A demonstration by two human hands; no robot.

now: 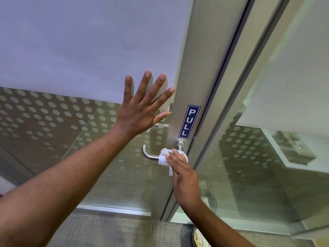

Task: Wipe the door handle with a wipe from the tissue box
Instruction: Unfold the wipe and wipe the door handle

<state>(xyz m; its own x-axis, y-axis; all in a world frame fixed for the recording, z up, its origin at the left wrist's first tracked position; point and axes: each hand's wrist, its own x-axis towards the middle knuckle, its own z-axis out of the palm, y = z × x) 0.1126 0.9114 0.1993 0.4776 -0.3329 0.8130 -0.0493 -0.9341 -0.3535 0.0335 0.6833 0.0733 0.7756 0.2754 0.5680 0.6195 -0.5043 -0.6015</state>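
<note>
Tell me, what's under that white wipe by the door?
The wipe is pressed onto the metal door handle by the right hand. The handle's curved end and round base show; its middle is covered.

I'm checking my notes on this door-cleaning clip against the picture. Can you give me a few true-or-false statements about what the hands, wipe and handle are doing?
1. The right hand presses a white wipe against the door handle. True.
2. The left hand grips the handle. False: it lies flat, fingers spread, on the glass door panel.
3. The blue sign reads PUSH. False: it reads PULL.
4. The sign sits above the handle on the metal door frame. True.
5. The handle's curved free end is uncovered. True.
</note>
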